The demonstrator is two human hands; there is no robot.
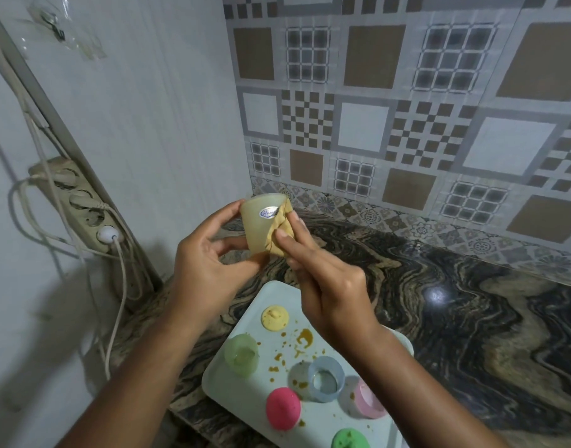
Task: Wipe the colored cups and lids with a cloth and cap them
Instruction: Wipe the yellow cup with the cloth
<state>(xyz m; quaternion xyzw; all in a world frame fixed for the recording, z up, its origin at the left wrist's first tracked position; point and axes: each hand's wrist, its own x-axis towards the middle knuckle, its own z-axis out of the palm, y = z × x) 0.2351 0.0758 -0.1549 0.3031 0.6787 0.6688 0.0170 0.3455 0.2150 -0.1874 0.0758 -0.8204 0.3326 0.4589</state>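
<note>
My left hand (pixel 206 263) holds a pale yellow cup (pixel 258 224) with an oval sticker, raised above the counter. My right hand (pixel 323 279) pinches a tan cloth (pixel 282 231) against the cup's right side. Below, on a pale blue tray (pixel 232 386), lie a yellow lid (pixel 275 317), a green cup (pixel 241 354), a blue cup (pixel 326 378), a pink cup (pixel 368 399), a pink lid (pixel 283 409) and a green lid (pixel 350 439). Brown stains speckle the tray's middle.
The tray rests on a dark swirled marble counter (pixel 471 302) in a corner under patterned wall tiles. A power strip (pixel 80 208) with a white plug and loose cords hangs on the left wall.
</note>
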